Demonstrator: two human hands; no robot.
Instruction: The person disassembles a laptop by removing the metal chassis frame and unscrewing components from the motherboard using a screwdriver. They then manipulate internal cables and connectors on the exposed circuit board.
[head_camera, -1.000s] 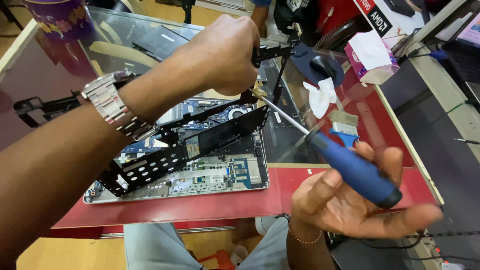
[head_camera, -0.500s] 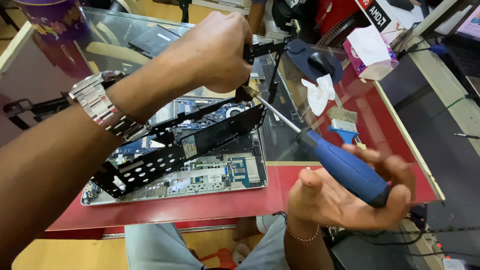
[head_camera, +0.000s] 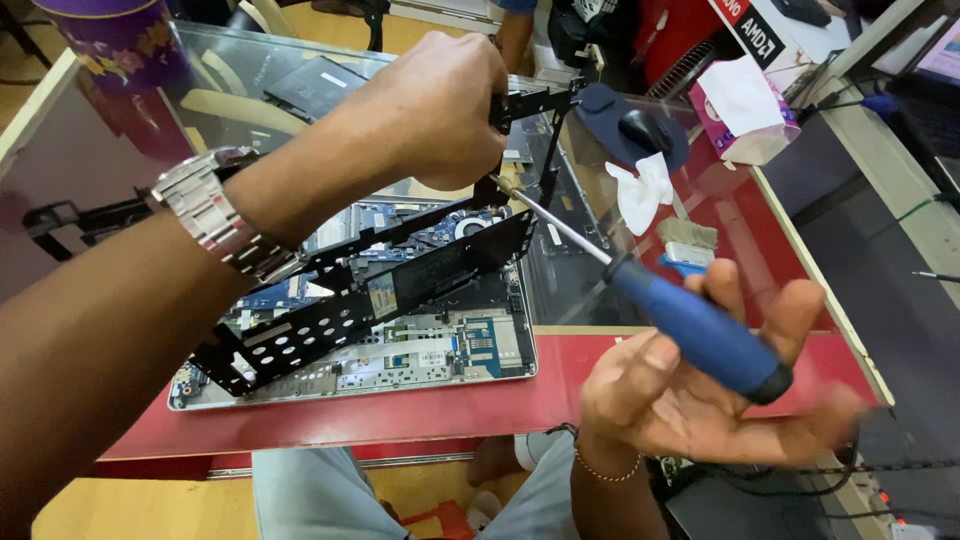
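My left hand (head_camera: 430, 105), a metal watch on its wrist, grips the upper corner of a black perforated laptop frame (head_camera: 345, 305) and holds it tilted up off the opened laptop base (head_camera: 420, 355), whose circuit boards show underneath. My right hand (head_camera: 690, 395) lies palm up with the fingers loosely spread, and a blue-handled screwdriver (head_camera: 695, 330) rests across it. The screwdriver's metal shaft points up and left, its tip at the frame just below my left hand.
A red mat (head_camera: 430, 405) lies under the laptop on a glass-topped table. Behind it are a black mouse on a blue pad (head_camera: 640, 125), a crumpled white tissue (head_camera: 640, 190), a pink tissue box (head_camera: 740, 120) and a purple cup (head_camera: 120, 40). Cables lie at the lower right.
My left hand has kept hold of the raised frame. My right hand has rolled the screwdriver in its palm, its fingers spreading wider, while the tip stays at the frame.
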